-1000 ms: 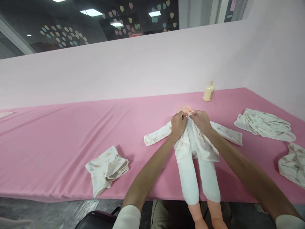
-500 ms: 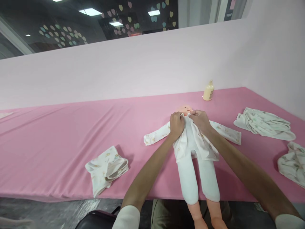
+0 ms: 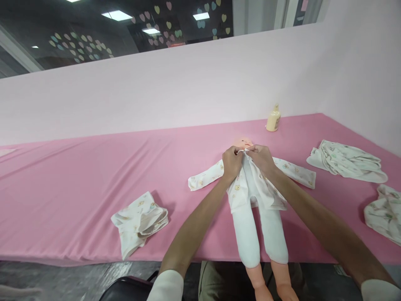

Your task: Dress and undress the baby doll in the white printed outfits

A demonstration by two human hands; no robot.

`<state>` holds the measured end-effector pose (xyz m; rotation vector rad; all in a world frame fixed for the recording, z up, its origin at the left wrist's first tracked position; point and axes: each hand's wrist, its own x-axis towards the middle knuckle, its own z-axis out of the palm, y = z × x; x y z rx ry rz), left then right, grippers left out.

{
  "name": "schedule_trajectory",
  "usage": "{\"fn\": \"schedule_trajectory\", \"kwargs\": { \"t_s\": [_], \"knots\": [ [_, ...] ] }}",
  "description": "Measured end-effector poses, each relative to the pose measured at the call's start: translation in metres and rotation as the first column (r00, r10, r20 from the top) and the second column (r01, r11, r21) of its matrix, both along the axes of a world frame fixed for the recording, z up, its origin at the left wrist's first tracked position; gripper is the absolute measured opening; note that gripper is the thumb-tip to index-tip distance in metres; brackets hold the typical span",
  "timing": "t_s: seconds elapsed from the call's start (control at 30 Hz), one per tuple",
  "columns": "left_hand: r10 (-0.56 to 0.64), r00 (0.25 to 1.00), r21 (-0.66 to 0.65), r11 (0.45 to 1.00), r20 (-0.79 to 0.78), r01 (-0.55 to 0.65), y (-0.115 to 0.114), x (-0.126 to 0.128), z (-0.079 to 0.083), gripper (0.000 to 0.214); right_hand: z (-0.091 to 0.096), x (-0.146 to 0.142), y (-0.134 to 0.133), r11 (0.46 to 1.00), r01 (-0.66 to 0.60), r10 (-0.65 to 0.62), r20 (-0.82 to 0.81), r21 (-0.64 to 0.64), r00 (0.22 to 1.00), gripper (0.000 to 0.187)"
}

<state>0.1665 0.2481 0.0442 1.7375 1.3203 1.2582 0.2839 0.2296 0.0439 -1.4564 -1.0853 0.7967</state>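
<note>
Now closer together, left hand [image 3: 232, 164] and right hand [image 3: 262, 159] at shirt collar [image 3: 245, 151]

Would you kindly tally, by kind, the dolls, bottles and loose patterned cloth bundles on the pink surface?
Doll: 1
Bottle: 1
Loose cloth bundles, at picture left, upper right and lower right: 3
Total: 5

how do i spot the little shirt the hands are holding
Find the pink-covered table, then the doll lying across its near edge. It wears the white printed shirt, gripped near the neck by the left hand and right hand. Unlike the folded or bunched cloths on either side, this shirt's sleeves are spread wide.
</note>
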Motion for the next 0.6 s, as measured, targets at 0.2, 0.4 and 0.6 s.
{"fn": "schedule_trajectory", "kwargs": {
  "t_s": [0.2,0.4,0.6],
  "knots": [
    [-0.011,0.999,0.054,0.998,-0.044,0.013,0.0015,0.0006,-0.0045,0.013,-0.0005,-0.0003,0.0002,0.999,-0.023,0.021,0.052,0.037,0.998,0.013],
    [-0.044,0.997,0.074,0.996,-0.061,0.048,0.0021,0.0003,-0.0066,0.013,-0.0003,-0.0028,-0.0012,0.998,-0.01,0.007,0.042,0.068,0.999,0.014],
    [-0.047,0.999,0.006,0.999,0.011,0.047,-0.0012,-0.0011,-0.0036,0.014,0.0025,-0.0016,-0.0047,0.998,-0.068,0.069,-0.049,0.018,0.996,0.02]
  ]
}}
